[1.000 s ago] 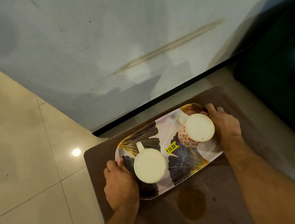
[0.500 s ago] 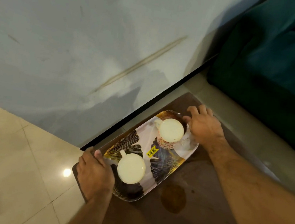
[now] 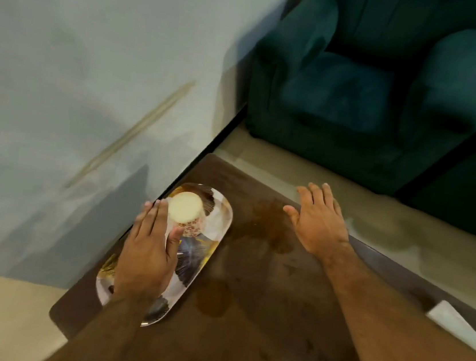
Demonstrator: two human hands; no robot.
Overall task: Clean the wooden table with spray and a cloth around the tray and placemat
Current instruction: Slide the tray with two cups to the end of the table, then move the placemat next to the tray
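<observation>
Tray [image 3: 219,223] now pushed to table [image 3: 259,318] edge by wall. My left hand [image 3: 148,254] flat over it, fingers straight; right hand [image 3: 320,220] let go, spread. Stains exposed for wiping.

Tray [image 3: 219,223] with mug [image 3: 186,211] blocks table's [image 3: 262,288] left edge by wall [image 3: 94,72] — stained middle open; white cloth [image 3: 458,327] at right edge.

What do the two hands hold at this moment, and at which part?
Nothing is held. The left hand lies open over the tray, fingers straight beside the mug. The right hand is open above the table.
</observation>
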